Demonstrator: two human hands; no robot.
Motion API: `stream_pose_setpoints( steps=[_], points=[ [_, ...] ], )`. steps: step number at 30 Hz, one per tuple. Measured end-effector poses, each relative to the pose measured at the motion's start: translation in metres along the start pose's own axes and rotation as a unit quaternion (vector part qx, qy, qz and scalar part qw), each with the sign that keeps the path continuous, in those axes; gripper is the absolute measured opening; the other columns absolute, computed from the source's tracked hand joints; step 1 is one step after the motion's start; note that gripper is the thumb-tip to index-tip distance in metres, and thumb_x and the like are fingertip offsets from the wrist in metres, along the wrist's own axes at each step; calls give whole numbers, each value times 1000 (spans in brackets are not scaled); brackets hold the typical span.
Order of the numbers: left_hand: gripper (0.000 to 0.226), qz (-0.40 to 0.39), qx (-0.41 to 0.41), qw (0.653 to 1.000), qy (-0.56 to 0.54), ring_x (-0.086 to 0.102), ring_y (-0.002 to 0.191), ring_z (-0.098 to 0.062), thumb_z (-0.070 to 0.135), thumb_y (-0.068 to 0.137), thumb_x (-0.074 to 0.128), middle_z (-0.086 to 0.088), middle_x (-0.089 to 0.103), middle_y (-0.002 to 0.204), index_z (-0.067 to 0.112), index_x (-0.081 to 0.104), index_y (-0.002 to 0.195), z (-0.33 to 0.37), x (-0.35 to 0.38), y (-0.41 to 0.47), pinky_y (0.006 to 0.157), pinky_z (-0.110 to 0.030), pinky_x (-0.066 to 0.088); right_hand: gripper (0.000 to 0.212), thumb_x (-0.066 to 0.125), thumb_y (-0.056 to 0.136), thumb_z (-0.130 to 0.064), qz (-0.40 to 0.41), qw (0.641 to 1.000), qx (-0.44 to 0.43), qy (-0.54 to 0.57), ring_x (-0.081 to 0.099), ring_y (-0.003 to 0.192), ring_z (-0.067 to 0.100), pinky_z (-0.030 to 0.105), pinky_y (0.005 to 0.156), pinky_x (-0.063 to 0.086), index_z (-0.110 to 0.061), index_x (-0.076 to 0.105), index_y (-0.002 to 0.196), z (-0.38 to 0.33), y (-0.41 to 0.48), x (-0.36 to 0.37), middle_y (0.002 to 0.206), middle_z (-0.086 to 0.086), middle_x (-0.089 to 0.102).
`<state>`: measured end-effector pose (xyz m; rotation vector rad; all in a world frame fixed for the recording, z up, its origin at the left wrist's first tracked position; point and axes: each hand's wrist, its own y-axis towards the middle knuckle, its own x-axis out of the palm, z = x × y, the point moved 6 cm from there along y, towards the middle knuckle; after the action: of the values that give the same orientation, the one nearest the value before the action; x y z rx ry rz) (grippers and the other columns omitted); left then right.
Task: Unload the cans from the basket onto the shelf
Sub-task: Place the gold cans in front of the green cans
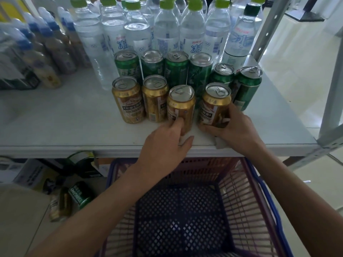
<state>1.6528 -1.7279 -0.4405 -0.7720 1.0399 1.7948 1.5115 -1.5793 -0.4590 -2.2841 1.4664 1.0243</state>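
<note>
Two gold cans upright at the shelf's (55,115) front edge, one per hand. Left can (181,106): left hand (164,147) wrapped low on its base, fingers on the near face, thumb lying along the shelf edge below it. Right can (215,104): right hand (235,128) cupped round the lower right side, fingers closed on the wall. Both grips closed on a can, neither lifted; the bases look seated on the shelf.

Key relation: both cans stand with long axis vertical, directly ahead of and above their hands, so any nudge goes straight back. Left can is touching or nearly touching the gold cans (141,99) beside it; a gap separates it from the right can. Green cans (185,69) sit right behind, bottles (148,28) behind those.

Basket (185,210) below the shelf edge looks empty, so I'd judge this the last pair. Likely next: square them into the row, let go. Risk: pushing too far tips the green row.
</note>
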Motion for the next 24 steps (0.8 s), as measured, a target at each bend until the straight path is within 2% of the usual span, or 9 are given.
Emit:
stream_pose_setpoints(
  steps=[3, 6, 8, 10, 17, 24],
  points=[
    [22, -17, 17, 1000, 10, 55, 86, -17, 35, 94, 62, -1, 59, 96, 16, 55, 104, -2, 5, -3, 67, -32, 47, 68, 87, 65, -58, 17, 1000, 5, -23, 55, 84, -3, 0, 62, 32, -34, 60, 123, 1, 1, 2, 97, -24, 58],
    [23, -27, 16, 999, -18, 55, 94, -16, 31, 94, 61, 0, 58, 103, 16, 55, 110, -6, 7, 0, 75, -35, 51, 70, 88, 65, -56, 10, 999, 13, -35, 55, 89, 4, 3, 63, 33, -27, 61, 124, 2, 4, 6, 101, -18, 60],
    [28, -46, 20, 999, -20, 54, 99, -17, 30, 93, 62, -1, 56, 109, 16, 54, 116, -9, 10, 2, 81, -37, 50, 71, 89, 66, -52, 5, 999, 16, -44, 57, 89, 8, 13, 64, 39, -24, 61, 125, 2, 4, 8, 105, -12, 64],
    [32, -58, 24, 998, -21, 54, 103, -19, 29, 93, 62, -2, 55, 112, 15, 53, 121, -12, 12, 5, 84, -38, 50, 69, 89, 68, -47, 2, 998, 15, -57, 59, 92, 12, 22, 73, 41, -23, 60, 126, 1, 5, 9, 112, -5, 68],
    [40, -62, 22, 998, -10, 52, 108, -21, 26, 92, 61, -4, 53, 117, 15, 53, 129, -15, 14, 8, 89, -40, 48, 63, 86, 72, -46, 14, 997, 21, -73, 63, 102, 22, 24, 79, 40, -21, 63, 125, -4, 1, 11, 115, 3, 68],
    [49, -59, 20, 998, 12, 50, 110, -24, 29, 93, 59, -8, 48, 119, 20, 48, 139, -17, 16, 7, 91, -40, 48, 66, 84, 74, -51, 39, 997, 7, -65, 62, 107, 21, 22, 81, 39, -20, 60, 128, -10, -1, 12, 120, 2, 66]
  ],
)
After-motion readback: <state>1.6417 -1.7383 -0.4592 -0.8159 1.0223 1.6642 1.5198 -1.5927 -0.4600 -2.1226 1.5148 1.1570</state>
